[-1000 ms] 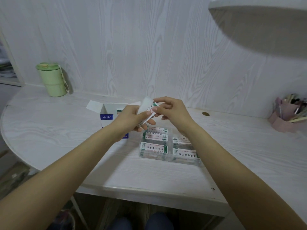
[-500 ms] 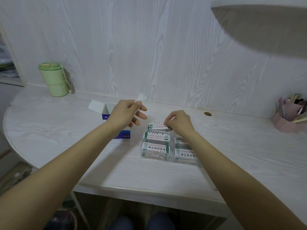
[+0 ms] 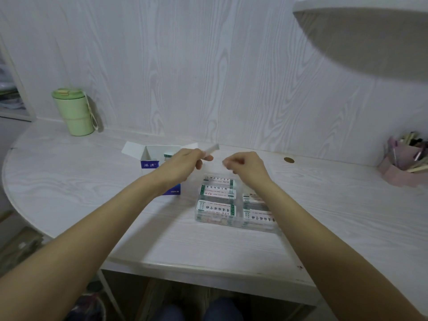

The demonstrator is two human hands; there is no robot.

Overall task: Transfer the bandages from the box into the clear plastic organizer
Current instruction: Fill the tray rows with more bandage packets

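Above the organizer [image 3: 234, 205]: left hand [image 3: 185, 163] pinching bandages [image 3: 211, 148], kept handy for filing. Right hand [image 3: 246, 166] curled; contents unclear.

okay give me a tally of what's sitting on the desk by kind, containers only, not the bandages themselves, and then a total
Green lidded cup: 1
Open blue and white box: 1
Clear plastic organizer: 1
Pink pen holder: 1
Total: 4

The left hand [image 3: 183, 164] hides part of the box [image 3: 152, 159]; the bandage [image 3: 211, 148] it pinches is blurred.
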